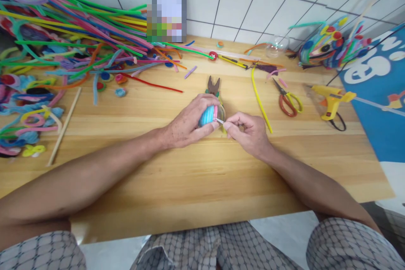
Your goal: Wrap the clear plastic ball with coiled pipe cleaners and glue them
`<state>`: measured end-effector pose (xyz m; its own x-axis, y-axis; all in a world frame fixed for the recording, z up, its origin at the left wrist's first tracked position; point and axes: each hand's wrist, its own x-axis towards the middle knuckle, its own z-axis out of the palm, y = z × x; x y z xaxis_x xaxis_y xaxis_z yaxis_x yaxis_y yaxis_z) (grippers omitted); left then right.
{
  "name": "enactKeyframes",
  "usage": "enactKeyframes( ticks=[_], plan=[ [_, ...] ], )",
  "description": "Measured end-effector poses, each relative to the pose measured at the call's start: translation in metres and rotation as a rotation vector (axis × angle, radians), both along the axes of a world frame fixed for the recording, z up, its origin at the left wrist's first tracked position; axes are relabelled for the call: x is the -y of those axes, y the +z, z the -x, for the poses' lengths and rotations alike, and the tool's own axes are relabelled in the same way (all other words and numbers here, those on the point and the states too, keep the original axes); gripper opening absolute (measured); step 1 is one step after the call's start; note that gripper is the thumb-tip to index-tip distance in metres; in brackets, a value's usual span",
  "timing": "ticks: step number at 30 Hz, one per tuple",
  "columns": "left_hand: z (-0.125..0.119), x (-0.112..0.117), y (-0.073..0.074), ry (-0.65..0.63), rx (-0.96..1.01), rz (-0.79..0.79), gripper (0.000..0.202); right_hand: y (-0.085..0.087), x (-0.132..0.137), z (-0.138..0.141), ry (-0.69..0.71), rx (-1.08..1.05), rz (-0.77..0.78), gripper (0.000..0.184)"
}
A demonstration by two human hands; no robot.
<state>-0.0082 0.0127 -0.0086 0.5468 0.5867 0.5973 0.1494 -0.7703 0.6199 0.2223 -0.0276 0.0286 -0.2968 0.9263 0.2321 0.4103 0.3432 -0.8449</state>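
My left hand [190, 124] is wrapped round a small clear ball [211, 114] covered with blue pipe cleaner coils and a pink band, held just above the wooden table [196, 177]. My right hand [248, 133] pinches the pale end of a pipe cleaner [220, 121] against the ball's right side. Pliers [213, 85] lie on the table just behind the ball. A long yellow pipe cleaner [260, 99] lies to the right of my hands.
A big heap of coloured pipe cleaners [63, 29] fills the back left. Red-and-yellow scissors [288, 100], a yellow glue gun [332, 101] and a pipe-cleaner craft figure [329, 44] sit at the right. A wooden stick [64, 126] lies at the left. A tiled wall stands behind.
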Motion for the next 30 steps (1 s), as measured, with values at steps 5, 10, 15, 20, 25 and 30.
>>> enactKeyframes(
  ticks=[5,10,15,20,25,30],
  plan=[
    [-0.0001,-0.0001,0.0004,-0.003,0.001,-0.004,0.043,0.0012,-0.0001,0.0014,-0.017,0.017,0.009,0.022],
    [0.0,0.0001,0.0007,-0.003,-0.006,-0.003,0.042,0.0016,0.0,0.0008,-0.006,-0.006,0.006,0.021],
    [-0.0002,0.0001,0.0014,-0.004,-0.009,-0.008,0.043,0.0058,0.0001,-0.0025,-0.034,-0.023,0.019,0.021],
    [-0.0005,-0.0004,0.0009,-0.006,-0.004,-0.014,0.043,0.006,-0.0008,-0.0029,-0.003,0.025,0.013,0.02],
    [0.0,-0.0002,0.0011,-0.008,-0.01,-0.012,0.043,0.0022,-0.0013,-0.0025,0.007,0.035,0.011,0.02],
    [0.0001,-0.0004,0.0007,-0.01,-0.01,-0.015,0.043,0.0028,-0.0012,-0.0033,0.006,0.05,-0.03,0.02]
  ],
)
